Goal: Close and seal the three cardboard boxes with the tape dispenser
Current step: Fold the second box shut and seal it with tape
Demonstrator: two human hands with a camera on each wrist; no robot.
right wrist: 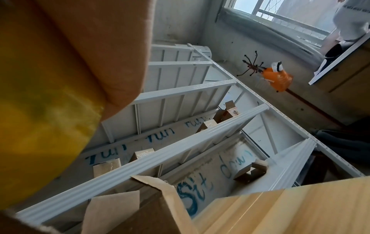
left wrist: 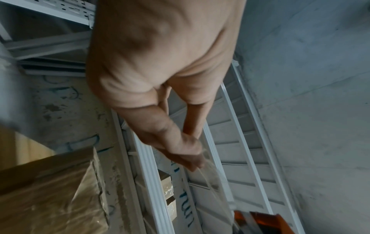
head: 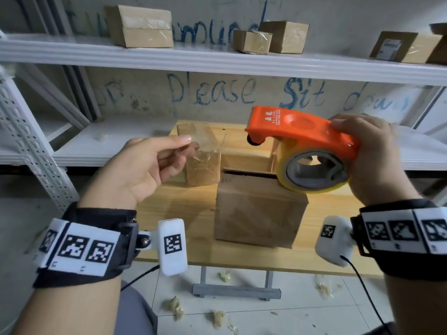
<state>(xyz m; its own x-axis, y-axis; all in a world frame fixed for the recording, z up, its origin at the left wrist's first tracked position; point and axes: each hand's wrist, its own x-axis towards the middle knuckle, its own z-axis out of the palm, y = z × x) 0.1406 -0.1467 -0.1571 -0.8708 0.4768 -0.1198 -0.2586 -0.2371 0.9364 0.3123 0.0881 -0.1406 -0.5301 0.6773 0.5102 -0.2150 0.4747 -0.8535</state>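
Note:
My right hand (head: 367, 153) grips an orange tape dispenser (head: 302, 131) with a yellowish tape roll (head: 287, 165), raised above the wooden table (head: 174, 213). My left hand (head: 187, 145) pinches the free end of the clear tape strip (head: 205, 139), pulled out to the left of the dispenser. The left wrist view shows the fingertips (left wrist: 192, 159) on the tape strip (left wrist: 212, 182), which runs to the dispenser (left wrist: 260, 221). Below stand a brown cardboard box (head: 258, 209), a small tape-covered box (head: 203, 168) and, behind them, an open box (head: 249, 158) with raised flaps (right wrist: 156, 190).
White metal shelving (head: 217, 61) runs behind the table, with several taped boxes (head: 142, 27) on its upper shelf. A perforated shelf post (head: 31, 141) stands at the left. Crumpled tape scraps (head: 174, 308) litter the tiled floor around the table's grey foot (head: 237, 291).

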